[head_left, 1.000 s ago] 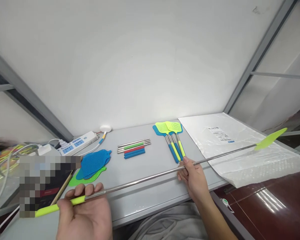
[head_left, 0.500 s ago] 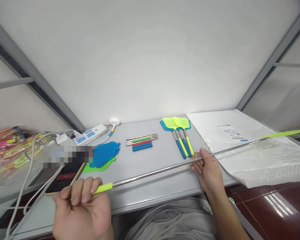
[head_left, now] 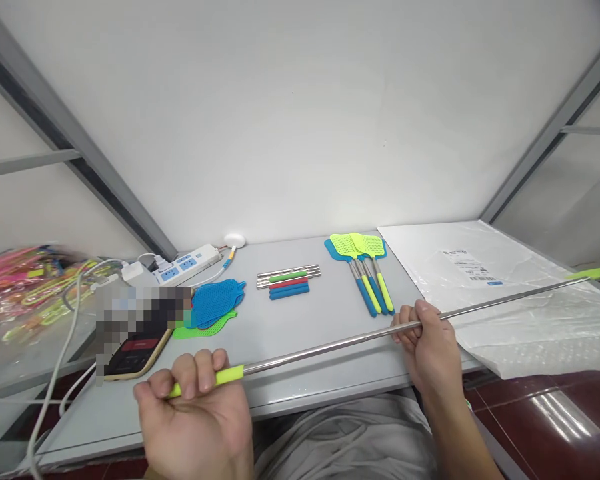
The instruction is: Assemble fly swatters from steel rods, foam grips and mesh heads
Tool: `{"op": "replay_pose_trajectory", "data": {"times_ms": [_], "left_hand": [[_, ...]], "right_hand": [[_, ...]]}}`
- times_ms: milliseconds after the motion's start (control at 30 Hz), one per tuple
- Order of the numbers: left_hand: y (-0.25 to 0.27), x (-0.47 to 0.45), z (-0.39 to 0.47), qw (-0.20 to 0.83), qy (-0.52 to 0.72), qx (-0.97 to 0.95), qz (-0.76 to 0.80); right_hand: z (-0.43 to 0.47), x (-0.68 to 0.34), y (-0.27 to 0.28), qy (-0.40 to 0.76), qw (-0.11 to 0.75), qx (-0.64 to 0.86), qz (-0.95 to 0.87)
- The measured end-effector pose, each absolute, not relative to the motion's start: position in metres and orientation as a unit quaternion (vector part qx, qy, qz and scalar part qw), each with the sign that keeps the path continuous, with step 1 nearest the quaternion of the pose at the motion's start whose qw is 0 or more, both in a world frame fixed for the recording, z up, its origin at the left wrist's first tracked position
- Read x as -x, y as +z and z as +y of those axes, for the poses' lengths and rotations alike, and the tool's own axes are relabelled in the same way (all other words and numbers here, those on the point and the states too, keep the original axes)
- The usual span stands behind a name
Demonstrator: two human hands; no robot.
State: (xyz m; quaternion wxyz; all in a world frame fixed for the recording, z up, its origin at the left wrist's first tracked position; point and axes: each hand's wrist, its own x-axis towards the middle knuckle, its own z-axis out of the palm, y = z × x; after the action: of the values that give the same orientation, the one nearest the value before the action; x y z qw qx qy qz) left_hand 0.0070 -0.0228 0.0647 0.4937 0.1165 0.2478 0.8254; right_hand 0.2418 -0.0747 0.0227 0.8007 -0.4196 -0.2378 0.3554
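Observation:
Across the front of the desk I hold a long fly swatter (head_left: 345, 341) with a telescopic metal rod drawn out. My left hand (head_left: 195, 407), palm up at the lower left, has its fingers curled round the yellow handle, whose end peeks out beyond them. Farther along, my right hand (head_left: 433, 343) grips the metal rod between thumb and fingers. The swatter's yellow head runs off the right edge, so only part of it shows. Behind my right hand lie several assembled fly swatters (head_left: 367, 273), with yellow and blue heads and handles.
Metal rods (head_left: 265, 277) lie mid-desk with blue handle sleeves (head_left: 290, 291) and green and red ones. Blue and green swatter heads (head_left: 215, 303) are stacked left, near a phone (head_left: 137, 353), a power strip (head_left: 187, 263) and cables. A white plastic mailer (head_left: 430, 253) covers the right side.
Both hands and the swatter have shifted right, its head farther out of the frame. My left hand now shows the handle's end past its fingers. The view has moved slightly too.

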Motion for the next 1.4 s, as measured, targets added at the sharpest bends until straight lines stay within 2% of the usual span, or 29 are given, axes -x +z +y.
{"op": "replay_pose_trajectory", "data": {"times_ms": [400,533,767,933,1400], "left_hand": [[0.046,-0.049,-0.049,0.575,0.768,-0.141,0.245],[0.048,-0.045,-0.048,0.575,0.767,-0.154,0.240],[0.055,-0.010,-0.028,0.571,0.793,-0.105,0.184],[0.058,0.019,-0.015,0.556,0.816,-0.105,0.119],[0.062,0.038,-0.005,0.540,0.826,-0.062,0.148]], "right_hand": [[-0.080,-0.210,0.019,0.396,0.780,0.404,-0.268],[-0.078,-0.209,0.016,0.410,0.773,0.402,-0.270],[-0.080,-0.219,0.005,0.415,0.711,0.466,-0.324],[-0.083,-0.237,0.013,0.386,0.733,0.462,-0.315],[-0.081,-0.259,0.020,0.377,0.755,0.462,-0.274]]}}
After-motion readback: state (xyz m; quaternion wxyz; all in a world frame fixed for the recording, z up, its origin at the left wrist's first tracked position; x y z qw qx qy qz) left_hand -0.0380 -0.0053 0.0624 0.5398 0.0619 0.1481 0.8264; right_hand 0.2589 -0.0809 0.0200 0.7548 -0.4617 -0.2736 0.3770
